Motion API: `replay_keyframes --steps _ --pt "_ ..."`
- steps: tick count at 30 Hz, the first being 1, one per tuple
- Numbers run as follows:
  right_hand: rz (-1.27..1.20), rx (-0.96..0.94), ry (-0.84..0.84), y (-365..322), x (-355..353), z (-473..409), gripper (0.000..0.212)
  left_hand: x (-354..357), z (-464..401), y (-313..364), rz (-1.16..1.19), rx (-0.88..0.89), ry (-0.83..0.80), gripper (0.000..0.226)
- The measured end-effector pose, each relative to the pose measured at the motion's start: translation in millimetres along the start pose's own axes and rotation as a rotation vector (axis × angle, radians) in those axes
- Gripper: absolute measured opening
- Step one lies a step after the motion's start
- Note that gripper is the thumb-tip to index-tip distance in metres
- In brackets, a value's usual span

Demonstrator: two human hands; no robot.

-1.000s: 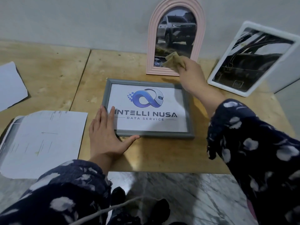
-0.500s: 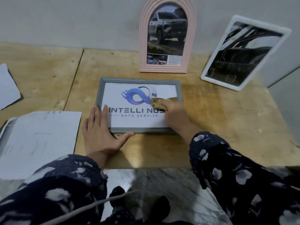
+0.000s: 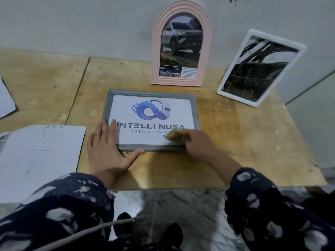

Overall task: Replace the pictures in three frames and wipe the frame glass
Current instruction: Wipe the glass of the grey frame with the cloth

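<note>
Lying flat at the centre of the wooden bench (image 3: pixel 235 151), the grey frame (image 3: pixel 196 113) shows a blue logo print reading INTELLI NUSA. The left hand (image 3: pixel 107 151) rests on its corner at about 7 o'clock, fingers straight and spread on the glass and rail, thumb along the near edge, gripping nothing. The right hand (image 3: pixel 197 144) sits at the frame's 5 o'clock corner, fingers curled round a tan cloth (image 3: pixel 175 135) pressed against the glass. At 12 o'clock from the grey frame, a pink arched frame (image 3: pixel 181 44) with a truck picture stands against the wall. At 2 o'clock a white frame (image 3: pixel 261 67) leans tilted on the wall. At 9 o'clock loose paper sheets (image 3: pixel 39 156) lie on the bench.
</note>
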State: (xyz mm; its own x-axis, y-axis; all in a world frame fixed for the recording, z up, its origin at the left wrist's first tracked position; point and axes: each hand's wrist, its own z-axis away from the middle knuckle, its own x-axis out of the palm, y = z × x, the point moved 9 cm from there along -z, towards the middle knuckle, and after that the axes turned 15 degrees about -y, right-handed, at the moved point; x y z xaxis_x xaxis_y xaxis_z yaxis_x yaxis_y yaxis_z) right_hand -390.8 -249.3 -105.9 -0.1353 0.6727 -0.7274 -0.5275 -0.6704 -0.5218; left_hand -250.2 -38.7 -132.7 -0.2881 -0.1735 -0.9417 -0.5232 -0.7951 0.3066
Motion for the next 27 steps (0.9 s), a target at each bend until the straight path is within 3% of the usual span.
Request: replay_keyframes --steps 3,5,9,11,16,27 --pt "-0.203 0.034 -0.014 -7 -46 -8 0.032 1 -1 0 -0.016 -0.002 -0.005 0.122" --pt "-0.319 0.031 0.126 -13 -92 -13 0.032 1 -1 0 -0.02 -0.004 -0.005 0.121" --pt "-0.161 -0.018 0.402 -23 -147 -33 0.04 2 -1 -2 -0.021 -0.015 -0.002 0.119" --pt "-0.118 0.02 0.373 -3 -134 -62 0.046 2 -2 -1 -0.026 -0.018 -0.001 0.118" --pt "0.141 0.132 0.054 35 -48 -95 0.072 2 -3 -1 -0.035 -0.038 -0.009 0.119" --pt "0.149 0.125 0.125 34 -24 -43 0.067 2 -3 -1 -0.048 -0.05 -0.022 0.122"
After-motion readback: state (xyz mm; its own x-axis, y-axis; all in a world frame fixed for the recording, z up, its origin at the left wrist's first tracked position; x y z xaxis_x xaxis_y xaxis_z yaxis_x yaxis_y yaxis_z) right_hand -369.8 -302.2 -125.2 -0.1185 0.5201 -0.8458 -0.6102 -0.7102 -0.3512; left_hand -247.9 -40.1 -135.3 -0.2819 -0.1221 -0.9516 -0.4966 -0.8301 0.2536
